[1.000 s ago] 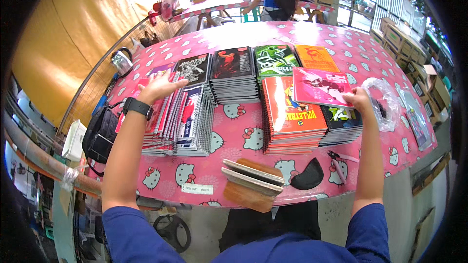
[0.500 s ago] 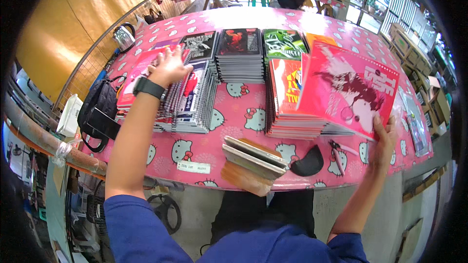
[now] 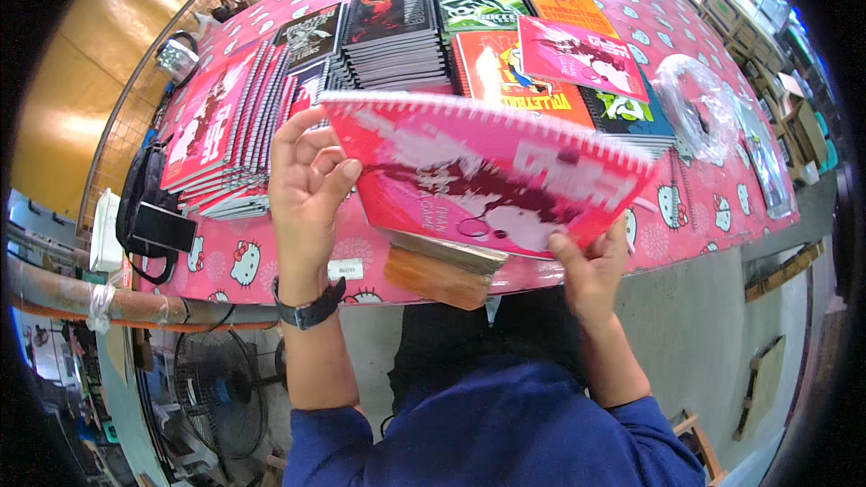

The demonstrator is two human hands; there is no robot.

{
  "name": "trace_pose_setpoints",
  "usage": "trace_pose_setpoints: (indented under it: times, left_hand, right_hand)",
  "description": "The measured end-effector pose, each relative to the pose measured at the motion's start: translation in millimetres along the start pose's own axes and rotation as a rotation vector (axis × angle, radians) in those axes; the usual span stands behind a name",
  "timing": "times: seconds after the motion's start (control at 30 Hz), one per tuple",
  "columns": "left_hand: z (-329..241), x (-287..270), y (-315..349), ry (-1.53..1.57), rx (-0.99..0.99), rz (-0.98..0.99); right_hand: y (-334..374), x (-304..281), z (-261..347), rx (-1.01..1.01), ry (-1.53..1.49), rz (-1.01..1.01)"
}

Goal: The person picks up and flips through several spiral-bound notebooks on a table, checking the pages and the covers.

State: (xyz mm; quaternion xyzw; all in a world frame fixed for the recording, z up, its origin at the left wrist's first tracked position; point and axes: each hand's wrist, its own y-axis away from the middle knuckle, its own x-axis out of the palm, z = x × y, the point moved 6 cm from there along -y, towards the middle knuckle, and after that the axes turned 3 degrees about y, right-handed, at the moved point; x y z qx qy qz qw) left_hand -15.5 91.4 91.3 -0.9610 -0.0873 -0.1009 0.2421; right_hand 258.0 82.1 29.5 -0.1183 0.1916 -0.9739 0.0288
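A pink spiral-bound notebook (image 3: 487, 176) is held up, tilted, over the near side of the table, with its wire binding along the top edge. My left hand (image 3: 307, 185) grips its left end, the thumb on the edge. At the lower right corner my right hand (image 3: 591, 275) pinches it, thumb on the cover. Left of my left hand lies a stack of matching pink notebooks (image 3: 212, 117). Another pink notebook (image 3: 585, 56) rests across the stacks at the right. Under the held notebook, a wooden block (image 3: 437, 276) is partly hidden.
Behind stand stacks of black notebooks (image 3: 390, 13), green notebooks (image 3: 478, 4) and orange notebooks (image 3: 568, 7). A coil of clear plastic (image 3: 699, 108) lies right. A black bag (image 3: 144, 189) with a phone (image 3: 167, 227) sits at the left edge, a fan (image 3: 221, 392) below.
My left hand has left the pink stack and come to the middle. My right hand has moved left, and both now hold a pink notebook. One pink notebook now lies on the right stacks.
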Motion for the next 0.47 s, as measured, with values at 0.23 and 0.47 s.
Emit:
trace_pose_setpoints:
  times: [0.23, 0.47]
  left_hand:
    - [27, -21, 20, -0.183, -0.004, 0.022]
    - [76, -57, 51, 0.119, 0.016, -0.083]
  right_hand:
    - [22, 1, -34, -0.013, 0.458, 0.309]
    - [30, 3, -37, -0.164, 0.606, 0.391]
